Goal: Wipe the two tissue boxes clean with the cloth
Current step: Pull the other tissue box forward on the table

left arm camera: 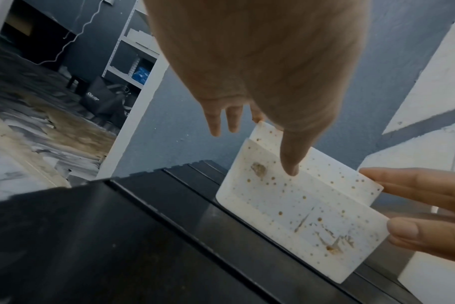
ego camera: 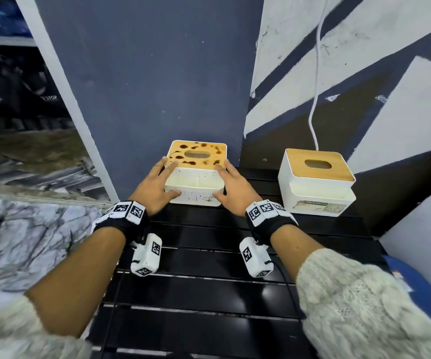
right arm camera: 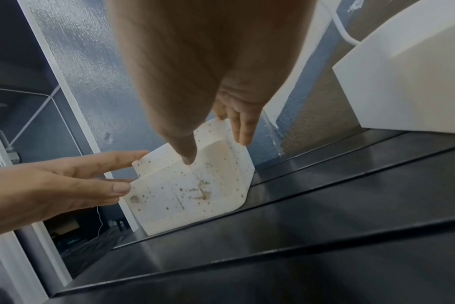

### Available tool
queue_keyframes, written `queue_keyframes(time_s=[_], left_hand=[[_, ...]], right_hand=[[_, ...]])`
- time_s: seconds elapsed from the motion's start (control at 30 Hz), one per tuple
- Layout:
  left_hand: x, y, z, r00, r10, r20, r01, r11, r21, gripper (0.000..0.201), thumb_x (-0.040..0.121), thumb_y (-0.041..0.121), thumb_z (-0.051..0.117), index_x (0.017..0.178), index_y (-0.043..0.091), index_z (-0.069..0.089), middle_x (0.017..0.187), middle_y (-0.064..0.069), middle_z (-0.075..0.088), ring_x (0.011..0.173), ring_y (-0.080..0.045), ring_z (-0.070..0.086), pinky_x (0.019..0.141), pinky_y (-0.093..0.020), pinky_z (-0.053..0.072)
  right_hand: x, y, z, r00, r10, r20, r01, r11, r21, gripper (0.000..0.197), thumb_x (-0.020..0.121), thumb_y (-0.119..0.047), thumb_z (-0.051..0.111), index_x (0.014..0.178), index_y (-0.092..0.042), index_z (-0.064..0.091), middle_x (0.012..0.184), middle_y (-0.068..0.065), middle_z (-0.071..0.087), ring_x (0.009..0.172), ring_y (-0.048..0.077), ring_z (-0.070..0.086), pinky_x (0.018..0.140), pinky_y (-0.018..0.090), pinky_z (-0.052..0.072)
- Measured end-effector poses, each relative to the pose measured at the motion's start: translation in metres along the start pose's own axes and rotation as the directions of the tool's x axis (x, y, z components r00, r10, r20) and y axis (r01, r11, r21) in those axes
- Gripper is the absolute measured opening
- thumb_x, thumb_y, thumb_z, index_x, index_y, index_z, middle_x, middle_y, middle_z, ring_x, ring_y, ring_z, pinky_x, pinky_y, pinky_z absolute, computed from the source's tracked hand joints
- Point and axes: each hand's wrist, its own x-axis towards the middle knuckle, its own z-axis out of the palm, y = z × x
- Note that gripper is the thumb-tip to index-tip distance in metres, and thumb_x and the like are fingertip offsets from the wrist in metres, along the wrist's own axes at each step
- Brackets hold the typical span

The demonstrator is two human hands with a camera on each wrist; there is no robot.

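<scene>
The stained tissue box (ego camera: 195,189) is white with a bamboo lid (ego camera: 204,165) blotched in brown, and it stands at the back of the black slatted table (ego camera: 209,257). My left hand (ego camera: 161,181) lies against its left side and my right hand (ego camera: 228,182) against its right side. Fingers are straight and both thumbs touch the front face. The left wrist view shows the speckled front (left arm camera: 299,209) under my left thumb (left arm camera: 290,168); the right wrist view shows the same front (right arm camera: 190,197) under my right thumb (right arm camera: 187,158). A clean tissue box (ego camera: 315,189) stands to the right. No cloth is in view.
A dark blue wall rises right behind both boxes. A white cable (ego camera: 312,112) hangs down to the clean box. A blue round object (ego camera: 416,283) sits beyond the table's right edge. Marbled floor lies beyond the left edge. Bare slats stretch in front of the boxes.
</scene>
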Motion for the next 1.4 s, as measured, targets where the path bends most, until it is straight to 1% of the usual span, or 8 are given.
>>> queue_keyframes(time_s=[0.17, 0.27, 0.33, 0.5, 0.7, 1.0, 1.3, 1.4], left_hand=[[-0.003, 0.003, 0.003, 0.999, -0.021, -0.047, 0.015, 0.992, -0.125, 0.075, 0.098, 0.024, 0.063, 0.16, 0.026, 0.021, 0.17, 0.005, 0.003, 0.153, -0.021, 0.02, 0.122, -0.037, 0.021], [-0.005, 0.009, 0.004, 0.996, -0.043, -0.077, 0.027, 0.979, -0.203, 0.067, 0.096, 0.014, 0.065, 0.154, 0.023, 0.034, 0.167, 0.003, 0.013, 0.116, -0.024, 0.058, 0.117, -0.042, 0.036], [-0.009, 0.009, 0.007, 0.995, -0.035, -0.092, 0.014, 0.976, -0.218, 0.064, 0.094, 0.011, 0.067, 0.151, 0.021, 0.04, 0.163, 0.002, 0.019, 0.098, -0.02, 0.06, 0.109, -0.042, 0.044], [-0.02, 0.011, 0.015, 0.993, -0.009, -0.117, -0.016, 0.976, -0.215, 0.063, 0.092, 0.011, 0.07, 0.148, 0.022, 0.043, 0.16, 0.002, 0.023, 0.089, -0.018, 0.06, 0.106, -0.049, 0.047], [-0.044, 0.02, 0.024, 0.993, 0.023, -0.117, -0.051, 0.969, -0.243, 0.065, 0.087, 0.013, 0.076, 0.145, 0.022, 0.048, 0.157, 0.002, 0.026, 0.101, -0.022, 0.061, 0.104, -0.05, 0.05], [-0.094, 0.045, 0.036, 0.997, 0.039, -0.061, -0.052, 0.973, -0.224, 0.067, 0.079, 0.016, 0.084, 0.138, 0.025, 0.053, 0.149, 0.004, 0.03, 0.113, -0.03, 0.059, 0.102, -0.049, 0.052], [-0.17, 0.08, 0.05, 0.996, 0.081, -0.023, -0.085, 0.968, -0.236, 0.066, 0.079, 0.024, 0.085, 0.137, 0.029, 0.054, 0.145, 0.012, 0.028, 0.097, -0.02, 0.065, 0.097, -0.041, 0.056], [-0.198, 0.09, 0.054, 0.993, 0.11, -0.045, -0.118, 0.954, -0.274, 0.064, 0.08, 0.021, 0.084, 0.137, 0.03, 0.056, 0.147, 0.012, 0.03, 0.089, -0.009, 0.066, 0.093, -0.031, 0.057]], right_hand=[[-0.001, -0.004, 0.012, 0.998, 0.027, -0.065, -0.025, 0.999, 0.034, 0.074, 0.095, -0.022, 0.056, 0.153, -0.021, 0.01, 0.161, -0.003, -0.008, 0.14, 0.028, 0.031, 0.112, 0.038, 0.03], [-0.002, -0.004, 0.015, 0.99, 0.058, -0.129, -0.049, 0.996, 0.073, 0.071, 0.093, -0.017, 0.058, 0.152, -0.02, 0.018, 0.162, -0.002, -0.001, 0.137, 0.027, 0.037, 0.111, 0.037, 0.031], [-0.005, -0.003, 0.017, 0.984, 0.077, -0.163, -0.06, 0.992, 0.107, 0.069, 0.092, -0.016, 0.061, 0.15, -0.02, 0.024, 0.161, -0.001, 0.007, 0.134, 0.028, 0.041, 0.112, 0.038, 0.03], [-0.022, 0.001, 0.014, 0.981, 0.08, -0.175, -0.053, 0.987, 0.151, 0.069, 0.089, -0.018, 0.066, 0.148, -0.022, 0.03, 0.16, -0.001, 0.015, 0.119, 0.028, 0.056, 0.112, 0.037, 0.03], [-0.058, 0.004, 0.006, 0.98, 0.096, -0.175, -0.07, 0.987, 0.145, 0.069, 0.087, -0.018, 0.068, 0.146, -0.021, 0.033, 0.159, -0.001, 0.019, 0.14, 0.023, 0.033, 0.113, 0.034, 0.027], [-0.132, 0.011, 0.0, 0.981, 0.099, -0.167, -0.068, 0.981, 0.179, 0.066, 0.083, -0.016, 0.072, 0.141, -0.018, 0.041, 0.155, -0.001, 0.025, 0.134, 0.022, 0.039, 0.111, 0.031, 0.032], [-0.217, 0.029, 0.007, 0.985, 0.081, -0.154, -0.043, 0.971, 0.237, 0.066, 0.083, -0.017, 0.072, 0.141, -0.025, 0.041, 0.155, -0.005, 0.022, 0.091, 0.019, 0.066, 0.098, 0.039, 0.048], [-0.243, 0.037, 0.013, 0.981, 0.067, -0.181, -0.021, 0.969, 0.247, 0.067, 0.082, -0.02, 0.073, 0.14, -0.028, 0.042, 0.156, -0.009, 0.021, 0.091, 0.02, 0.066, 0.097, 0.038, 0.05]])
